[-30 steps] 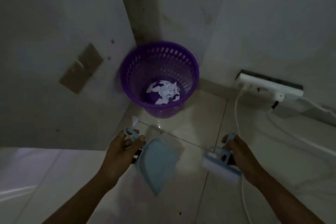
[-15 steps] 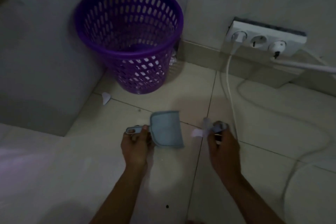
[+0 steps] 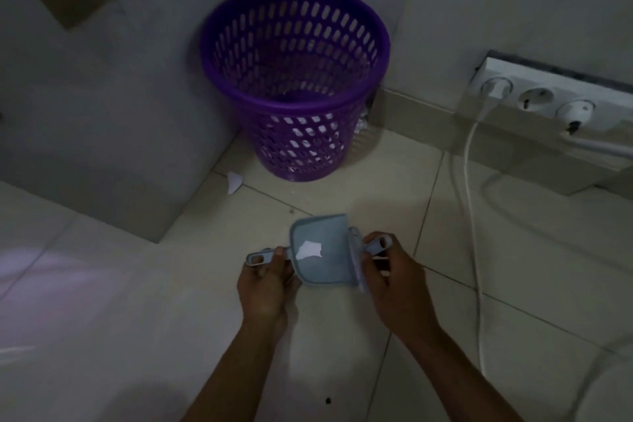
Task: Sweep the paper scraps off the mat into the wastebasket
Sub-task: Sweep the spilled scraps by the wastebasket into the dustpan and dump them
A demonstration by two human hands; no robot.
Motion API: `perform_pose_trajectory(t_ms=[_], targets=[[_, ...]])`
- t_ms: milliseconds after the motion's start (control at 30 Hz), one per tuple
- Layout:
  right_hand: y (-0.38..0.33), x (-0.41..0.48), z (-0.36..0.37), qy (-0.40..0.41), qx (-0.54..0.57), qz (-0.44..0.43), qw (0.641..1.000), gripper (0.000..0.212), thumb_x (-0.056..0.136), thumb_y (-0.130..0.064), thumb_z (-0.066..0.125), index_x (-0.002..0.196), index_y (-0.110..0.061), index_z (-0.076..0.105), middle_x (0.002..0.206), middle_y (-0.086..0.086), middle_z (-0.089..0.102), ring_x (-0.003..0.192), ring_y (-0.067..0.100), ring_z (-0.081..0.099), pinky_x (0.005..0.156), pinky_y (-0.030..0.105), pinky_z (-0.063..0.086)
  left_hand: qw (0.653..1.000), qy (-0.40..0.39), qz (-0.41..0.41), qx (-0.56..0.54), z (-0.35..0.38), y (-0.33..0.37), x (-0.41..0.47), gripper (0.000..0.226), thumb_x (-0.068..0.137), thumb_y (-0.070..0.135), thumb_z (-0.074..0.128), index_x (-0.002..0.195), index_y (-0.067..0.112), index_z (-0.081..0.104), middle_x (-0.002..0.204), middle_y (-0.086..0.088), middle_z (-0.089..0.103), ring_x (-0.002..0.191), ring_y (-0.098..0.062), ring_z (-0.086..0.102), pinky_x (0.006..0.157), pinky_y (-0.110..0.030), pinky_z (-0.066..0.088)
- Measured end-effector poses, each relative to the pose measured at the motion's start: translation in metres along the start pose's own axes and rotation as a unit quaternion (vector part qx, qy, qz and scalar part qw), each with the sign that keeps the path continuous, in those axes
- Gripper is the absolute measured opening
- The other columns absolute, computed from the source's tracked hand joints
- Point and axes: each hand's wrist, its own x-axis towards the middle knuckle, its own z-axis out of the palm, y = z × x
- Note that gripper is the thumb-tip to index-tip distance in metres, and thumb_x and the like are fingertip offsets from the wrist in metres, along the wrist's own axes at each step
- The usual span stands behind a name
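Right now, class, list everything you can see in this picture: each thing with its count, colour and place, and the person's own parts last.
Perforated plastic wastebasket: one, purple, upright in the corner; white scraps show through its lower holes.
Small plastic dustpan: one, pale blue, held above the floor in front of the basket.
Paper scrap in the dustpan: one, white.
Paper scrap on the tiles: one, white, left of the basket's base.
Small hand brush: one, pale blue, against the dustpan's right edge.
Socket strip: one, white, by the right wall, two plugs in.
Cables: white, trailing over the floor on the right; count unclear.
Floor tiles: cream.
Left hand: holds the dustpan handle.
Right hand: holds the brush.
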Motion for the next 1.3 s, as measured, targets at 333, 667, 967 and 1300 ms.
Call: perform_pose_trajectory(t_ms=[333,667,967,1300], targets=[[-0.063,0.135,0.095,-0.1,-0.078,-0.195,0.973,0.021,0.093,-0.012,0.062,0.114,-0.007,0.065,0.096,0.002,0.067,0.092,0.006,0.06,0.085,0.015,0.047,0.967,0.172,0.039,-0.183,-0.058,0.068,0.045,0.032,0.095,0.006,0.069,0.124,-0.004,0.061,0.118,-0.024,0.07,0.094,-0.031,0.073,0.075,-0.055,0.062],[-0.092,0.157,0.176,-0.242,-0.134,-0.233,0.932,0.021,0.097,-0.008,0.052,0.115,-0.015,0.06,0.073,-0.005,0.059,0.058,0.0,0.049,0.054,0.009,0.038,0.945,0.228,0.035,-0.233,-0.07,0.07,0.065,0.025,0.095,0.007,0.069,0.116,-0.004,0.063,0.11,-0.025,0.072,0.097,-0.034,0.073,0.083,-0.052,0.061],[-0.093,0.119,0.162,-0.237,-0.155,-0.252,0.926,0.029,0.096,-0.019,0.051,0.124,-0.02,0.057,0.096,0.008,0.069,0.085,0.026,0.066,0.072,0.038,0.054,0.962,0.172,0.013,-0.21,-0.069,0.078,0.056,0.034,0.099,0.008,0.064,0.129,-0.007,0.058,0.117,-0.026,0.07,0.106,-0.036,0.071,0.073,-0.042,0.062],[-0.169,0.109,0.025,-0.122,-0.071,-0.177,0.974,0.08,0.087,-0.016,0.065,0.148,-0.037,0.016,0.075,0.0,0.067,0.067,0.009,0.066,0.056,0.023,0.054,0.98,0.084,0.039,-0.174,-0.074,0.082,0.046,0.027,0.1,0.007,0.061,0.124,-0.004,0.061,0.114,-0.023,0.073,0.081,-0.023,0.076,0.074,-0.041,0.065]])
